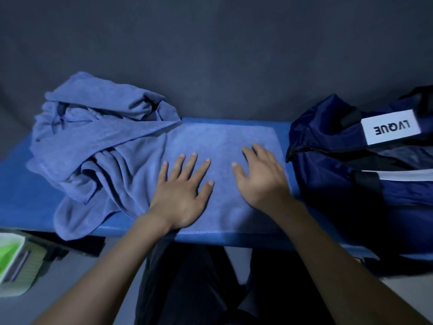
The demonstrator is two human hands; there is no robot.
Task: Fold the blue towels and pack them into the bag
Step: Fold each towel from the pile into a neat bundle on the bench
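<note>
A person's dark-trousered legs showed nearest the camera, w/ a white-and-green container (10,261) low at left. Just beyond, both hands lay flat on a blue towel (222,146) spread over the blue bench (18,195): left hand (181,195) w/ fingers splayed wide, right hand (262,179) w/ fingers straight & closer together, neither gripping anything. The towel's stitched near hem sat right along the bench's front edge. A crumpled heap of blue towels (98,137), unfolded, lay to the left, overlapping the flat towel's left side. A navy duffel bag (360,184), labelled LVQUE, stood at the bench's right end; whether its zip was open couldn't be told. Likely risks: the overlapping heap could drag on the next fold & skew it, or the towel could slip off the front edge, as the hem sat so near it.
</note>
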